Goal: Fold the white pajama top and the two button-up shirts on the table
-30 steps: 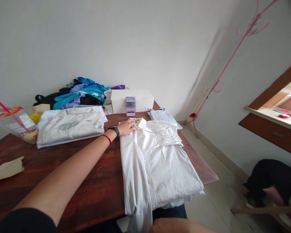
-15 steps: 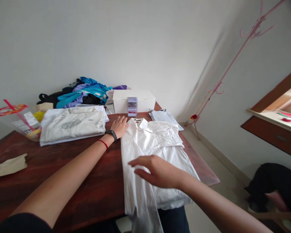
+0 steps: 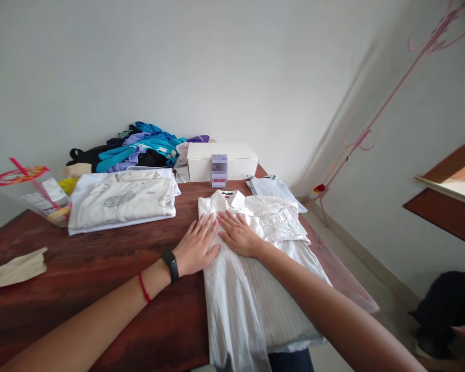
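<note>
A white striped shirt (image 3: 271, 294) lies on the dark red wooden table (image 3: 139, 268), its collar toward the wall and its lower end reaching over the near edge. One sleeve is folded across its upper right part. My left hand (image 3: 197, 245) rests flat with spread fingers on the shirt's left edge, below the shoulder. Close beside it, my right hand (image 3: 240, 235) lies palm down on the shirt below the collar, fingers stretched out. Neither hand grips the cloth.
Folded white clothes (image 3: 124, 199) lie left, beside a plastic cup (image 3: 42, 196) with a straw. Behind are heaped clothes (image 3: 139, 150) and a white box (image 3: 236, 157). Folded pale blue cloth (image 3: 275, 191) lies back right. A pink rack (image 3: 391, 93) stands right of the table.
My left hand has come down from near the collar onto the shirt's left side. My right hand has moved up and now lies flat on the cloth. The view has shifted slightly.
</note>
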The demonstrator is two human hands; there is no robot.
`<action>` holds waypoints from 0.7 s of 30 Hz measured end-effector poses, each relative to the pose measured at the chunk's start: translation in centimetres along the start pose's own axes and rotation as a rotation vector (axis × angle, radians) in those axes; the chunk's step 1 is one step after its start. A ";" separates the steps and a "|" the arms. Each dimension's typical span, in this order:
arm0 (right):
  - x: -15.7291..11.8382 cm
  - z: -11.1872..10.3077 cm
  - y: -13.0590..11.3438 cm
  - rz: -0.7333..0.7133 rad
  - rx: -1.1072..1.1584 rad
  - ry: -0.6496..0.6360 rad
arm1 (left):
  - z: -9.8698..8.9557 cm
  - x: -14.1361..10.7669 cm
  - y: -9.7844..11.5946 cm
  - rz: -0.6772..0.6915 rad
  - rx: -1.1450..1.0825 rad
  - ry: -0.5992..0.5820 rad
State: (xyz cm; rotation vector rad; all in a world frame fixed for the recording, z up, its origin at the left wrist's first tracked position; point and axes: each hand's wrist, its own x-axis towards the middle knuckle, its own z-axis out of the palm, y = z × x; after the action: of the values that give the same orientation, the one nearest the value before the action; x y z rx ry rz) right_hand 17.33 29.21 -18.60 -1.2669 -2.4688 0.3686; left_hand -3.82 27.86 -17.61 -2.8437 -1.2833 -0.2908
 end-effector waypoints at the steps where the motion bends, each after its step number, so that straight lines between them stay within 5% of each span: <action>1: 0.0 0.0 0.0 0.014 -0.007 -0.009 | -0.2 -0.7 0.6 0.019 0.004 -0.002; 9: 0.2 0.0 0.3 0.040 0.017 -0.006 | -2.1 -5.6 6.2 0.214 -0.132 -0.145; 15: 0.2 -0.1 0.6 0.036 0.066 0.011 | -3.0 -7.0 9.1 0.629 -0.341 -0.292; 21: 0.0 -0.5 0.7 0.031 0.138 0.041 | -3.1 -7.9 9.7 0.643 -0.329 -0.302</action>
State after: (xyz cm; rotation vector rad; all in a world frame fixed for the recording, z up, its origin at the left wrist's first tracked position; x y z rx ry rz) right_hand 18.06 29.67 -18.41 -1.2439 -2.3479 0.5064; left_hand -2.24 15.27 -15.22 -3.4773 -0.2833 -0.0587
